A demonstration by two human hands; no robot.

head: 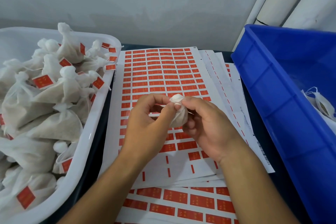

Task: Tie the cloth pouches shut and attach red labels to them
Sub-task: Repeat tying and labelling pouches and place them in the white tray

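Observation:
A small white cloth pouch (177, 117) hangs between my two hands above the label sheets. My right hand (205, 123) grips its body and neck from the right. With thumb and fingertips, my left hand (147, 122) pinches the gathered top of the pouch, where a thin white string runs across. A sheet of red labels (160, 76) lies flat on the table under both hands, with its lower rows peeled off. Which string end sits in which finger is hidden.
A white tub (101, 100) on the left holds several tied pouches with red labels. A blue crate (269, 96) on the right holds untied pouches (321, 105). More label sheets (181, 203) lie near me. A grey wall stands behind the table.

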